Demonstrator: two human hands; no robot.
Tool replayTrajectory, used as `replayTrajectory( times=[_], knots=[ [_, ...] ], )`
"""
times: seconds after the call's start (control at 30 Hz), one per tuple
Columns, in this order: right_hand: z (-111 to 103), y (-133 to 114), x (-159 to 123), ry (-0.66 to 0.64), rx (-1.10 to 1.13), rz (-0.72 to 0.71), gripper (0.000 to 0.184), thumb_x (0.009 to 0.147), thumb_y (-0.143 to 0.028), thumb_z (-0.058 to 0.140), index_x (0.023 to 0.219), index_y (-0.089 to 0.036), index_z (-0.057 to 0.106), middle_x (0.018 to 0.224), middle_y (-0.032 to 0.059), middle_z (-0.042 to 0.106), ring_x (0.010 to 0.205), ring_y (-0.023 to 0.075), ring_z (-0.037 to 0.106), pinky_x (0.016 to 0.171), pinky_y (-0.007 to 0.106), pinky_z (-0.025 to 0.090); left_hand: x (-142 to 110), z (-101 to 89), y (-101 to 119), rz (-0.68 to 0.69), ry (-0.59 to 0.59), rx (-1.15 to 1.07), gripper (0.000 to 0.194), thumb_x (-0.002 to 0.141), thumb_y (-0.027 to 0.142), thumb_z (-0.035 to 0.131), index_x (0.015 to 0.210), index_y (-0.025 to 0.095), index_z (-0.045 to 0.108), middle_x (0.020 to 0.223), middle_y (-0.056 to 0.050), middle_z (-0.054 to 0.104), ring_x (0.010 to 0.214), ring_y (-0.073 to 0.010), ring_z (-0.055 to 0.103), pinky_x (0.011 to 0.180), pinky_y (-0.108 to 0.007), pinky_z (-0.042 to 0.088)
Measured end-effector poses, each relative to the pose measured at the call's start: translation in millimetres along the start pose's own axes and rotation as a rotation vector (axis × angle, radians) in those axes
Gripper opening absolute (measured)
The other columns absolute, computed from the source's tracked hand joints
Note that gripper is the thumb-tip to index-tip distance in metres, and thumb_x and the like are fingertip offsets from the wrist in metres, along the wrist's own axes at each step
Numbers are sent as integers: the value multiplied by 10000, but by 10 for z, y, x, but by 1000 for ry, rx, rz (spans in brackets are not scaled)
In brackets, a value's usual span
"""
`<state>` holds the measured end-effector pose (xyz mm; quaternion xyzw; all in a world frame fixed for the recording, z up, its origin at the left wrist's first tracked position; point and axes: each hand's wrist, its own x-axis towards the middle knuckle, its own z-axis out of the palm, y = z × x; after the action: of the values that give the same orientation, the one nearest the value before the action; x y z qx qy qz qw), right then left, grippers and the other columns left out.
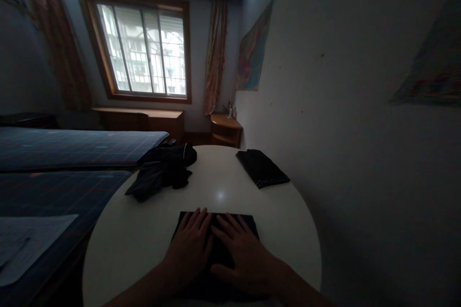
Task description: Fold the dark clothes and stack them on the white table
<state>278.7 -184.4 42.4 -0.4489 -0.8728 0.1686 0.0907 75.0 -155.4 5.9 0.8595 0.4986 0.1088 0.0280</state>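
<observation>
A black folded garment (220, 254) lies flat on the round white table (118, 249), close to me. Both of my hands rest on top of it. My left hand (189, 244) lies palm down on its left part, fingers stretched toward the far edge. On the right part, my right hand (241, 249) is also flat, with its fingers spread and its thumb pointing left. Nothing is gripped by either hand. The garment's exact kind cannot be made out in the dim light, and my hands and forearms cover much of it.
At the table's far left lies a crumpled heap of dark clothes (162, 172). A folded dark garment (262, 168) sits at the far right. Beds with blue plaid covers (72, 148) stand to the left, a wall (345, 163) to the right. A corner shelf (226, 122) stands behind.
</observation>
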Motion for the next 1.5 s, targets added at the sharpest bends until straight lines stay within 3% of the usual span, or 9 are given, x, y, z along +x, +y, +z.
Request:
replayTrajectory(
  times=[0.1,0.27,0.57,0.67,0.8,0.93,1.2,1.37,1.5],
  knots=[
    [173,-29,-1,-72,46,-39,1156,700,-819,585,1576,-281,55,1635,65,38,1484,400,21,1184,622,23,8,89,-46,51,-2,11,537,981,313,350,1494,159,386,1576,-106,307,1467,-285,245,1182,-511,254],
    [268,181,115,-42,3,-32,1137,719,-792,590,1571,-315,7,1640,44,17,1486,394,14,1181,624,4,164,170,-132,63,-7,-2,546,997,350,318,1511,167,353,1593,-105,272,1482,-283,194,1183,-510,237],
    [-59,702,750,-27,-64,22,1187,675,-804,614,1577,-216,113,1638,81,98,1497,345,24,1188,571,-56,1024,172,-311,-36,40,2,548,978,336,362,1487,138,392,1566,-115,343,1464,-276,263,1189,-486,222],
    [-174,761,872,-44,-41,28,1165,652,-791,648,1558,-203,210,1623,95,183,1490,345,90,1198,553,7,1140,233,-345,-62,85,9,542,964,335,392,1473,150,418,1555,-108,370,1456,-274,286,1189,-485,219],
    [-198,705,1040,111,21,88,773,897,-706,411,1457,-174,415,1491,135,444,1401,275,355,1183,452,187,1129,279,-371,-37,105,-9,521,965,308,387,1472,196,422,1560,-88,364,1458,-275,280,1183,-506,218],
    [-37,694,1173,187,-26,155,706,998,-617,161,1506,-164,348,1568,115,334,1464,253,240,1194,451,143,1099,250,-417,-9,69,-45,523,966,300,378,1478,202,417,1569,-81,346,1466,-277,258,1184,-505,220],
    [61,948,1082,168,-109,368,768,969,-668,208,1530,-155,314,1590,96,287,1483,272,180,1202,439,102,998,259,-612,-122,95,1,515,995,361,354,1473,179,414,1569,-123,338,1462,-310,258,1143,-545,254],
    [5,903,1015,254,-184,470,680,982,-614,280,1471,-162,416,1502,126,438,1403,285,342,1164,507,154,915,218,-623,-226,100,43,550,982,445,400,1462,180,429,1570,-151,331,1448,-358,271,1120,-581,252],
    [-107,801,920,328,-326,532,637,961,-634,338,1239,-144,635,1254,180,633,1200,326,535,1106,544,208,866,101,-556,-296,186,77,539,948,463,483,1411,186,497,1497,-174,446,1392,-359,372,1110,-546,281]
  ],
)
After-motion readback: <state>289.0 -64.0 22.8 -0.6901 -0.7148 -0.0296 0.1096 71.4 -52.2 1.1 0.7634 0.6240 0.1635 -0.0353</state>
